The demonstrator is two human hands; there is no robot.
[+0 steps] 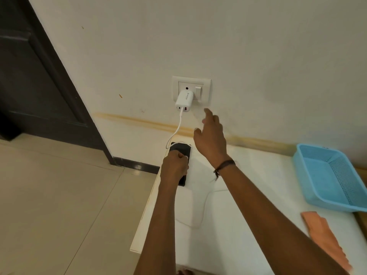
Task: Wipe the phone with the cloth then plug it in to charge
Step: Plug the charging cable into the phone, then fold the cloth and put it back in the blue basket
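Observation:
A black phone lies flat on the white table near its far left corner. My left hand rests on the phone with its fingers closed around it. My right hand is raised with fingers spread, its fingertips just below the wall socket plate. A white charger sits in that socket. Its white cable drops to the phone's far end and another stretch loops across the table. An orange cloth lies flat at the table's right side.
A blue plastic basket stands at the table's far right against the wall. A dark door and tiled floor are to the left. The socket's rocker switch is right of the charger.

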